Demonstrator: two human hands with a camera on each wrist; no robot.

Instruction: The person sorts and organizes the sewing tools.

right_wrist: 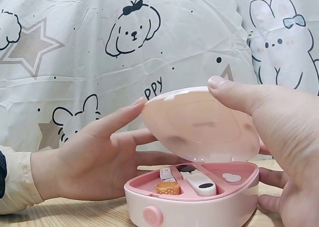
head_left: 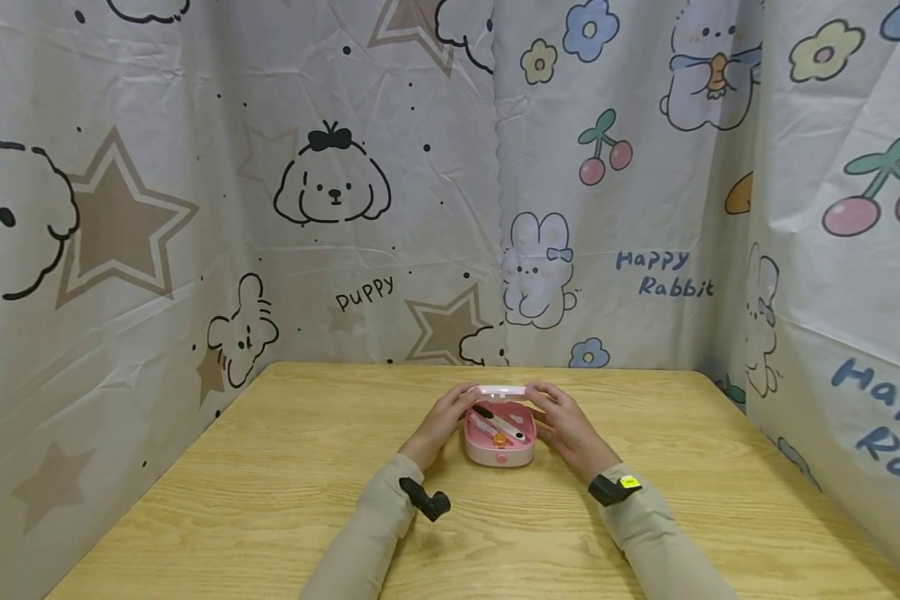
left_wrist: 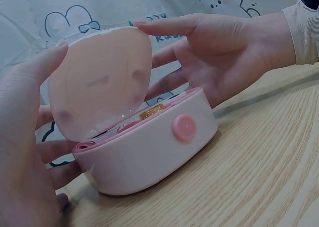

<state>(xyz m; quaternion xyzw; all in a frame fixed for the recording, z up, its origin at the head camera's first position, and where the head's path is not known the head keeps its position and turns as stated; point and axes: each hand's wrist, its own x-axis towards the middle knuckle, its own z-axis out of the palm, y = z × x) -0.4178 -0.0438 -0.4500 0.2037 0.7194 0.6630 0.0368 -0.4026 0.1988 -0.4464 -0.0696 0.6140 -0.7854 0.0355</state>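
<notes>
A pink and white box [head_left: 487, 454] with a round pink button [left_wrist: 184, 127] stands on the table, its translucent lid [right_wrist: 199, 119] tilted up. My left hand [head_left: 439, 423] holds the left side, thumb at the lid's edge and fingers behind and beside the box. On the other side my right hand [head_left: 572, 427] does the same, thumb on the lid's top corner. In the box lie a white tool with a dark end [right_wrist: 200, 182], an orange dotted ring-shaped piece [right_wrist: 168, 188] and a thin packet [right_wrist: 166, 174]. A white cloud shape [right_wrist: 231, 177] shows in the right compartment.
The box stands toward the far middle of a wood-grain table [head_left: 270, 467]. Printed curtains [head_left: 390, 167] hang behind the table and along both sides. Each wrist wears a black band, the left one [head_left: 423, 500] with a protruding camera.
</notes>
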